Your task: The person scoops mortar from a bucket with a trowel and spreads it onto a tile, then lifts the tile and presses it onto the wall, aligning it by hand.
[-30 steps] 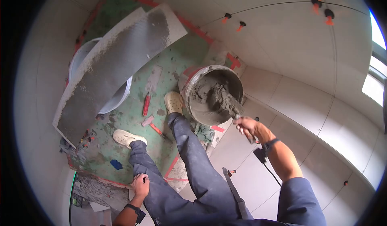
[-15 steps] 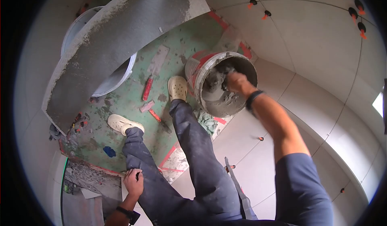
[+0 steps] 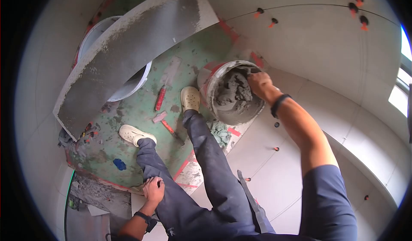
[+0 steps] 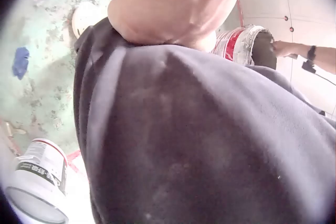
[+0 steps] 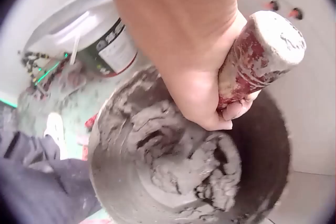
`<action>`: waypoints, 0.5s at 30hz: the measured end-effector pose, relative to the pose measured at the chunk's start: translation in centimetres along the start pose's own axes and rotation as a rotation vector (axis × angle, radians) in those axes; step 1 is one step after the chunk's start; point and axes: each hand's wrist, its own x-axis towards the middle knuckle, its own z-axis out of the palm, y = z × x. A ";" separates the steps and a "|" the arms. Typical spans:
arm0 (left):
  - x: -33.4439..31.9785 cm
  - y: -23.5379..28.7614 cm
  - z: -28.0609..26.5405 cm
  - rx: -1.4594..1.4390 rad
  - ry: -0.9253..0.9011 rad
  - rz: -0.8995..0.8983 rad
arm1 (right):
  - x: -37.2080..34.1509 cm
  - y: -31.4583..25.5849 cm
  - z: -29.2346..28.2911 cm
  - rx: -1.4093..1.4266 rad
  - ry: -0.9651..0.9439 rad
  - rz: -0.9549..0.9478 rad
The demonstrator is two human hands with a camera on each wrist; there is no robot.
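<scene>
As left fingers (image 3: 151, 185) rest loosely on trousers (image 3: 175, 194), right fingers (image 5: 237, 110) grip a red handle (image 5: 255, 58).

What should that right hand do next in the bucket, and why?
Probably raise a scoop of grey paste: the right hand grips the red handle at the bucket, with lumpy paste below, though the tool's far end is hidden.

Left hand (image 4: 173, 11) on dark trouser leg (image 4: 173, 129)

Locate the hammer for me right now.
In the head view, the hammer lies left of centre on the green floor, between the two cream shoes, just below the red-handled trowel.
</scene>
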 end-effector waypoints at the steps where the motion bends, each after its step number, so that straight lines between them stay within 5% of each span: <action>1: 0.0 -0.1 0.0 -0.006 -0.009 -0.016 | 2.8 -2.7 0.6 -0.041 -0.002 -0.010; 5: -0.3 -2.6 0.5 -0.153 0.101 -0.018 | 4.8 -11.9 10.2 -0.077 0.057 -0.033; 9: -0.2 -0.2 -0.8 -0.034 0.048 -0.024 | -3.8 -7.8 8.1 0.048 -0.080 -0.280; 11: 0.2 0.1 -1.1 -0.007 0.093 0.007 | -6.4 -5.0 6.9 0.144 -0.231 -0.256; 15: 0.3 -0.7 -1.0 -0.032 0.047 -0.039 | -3.5 -0.3 11.6 0.471 -0.137 0.262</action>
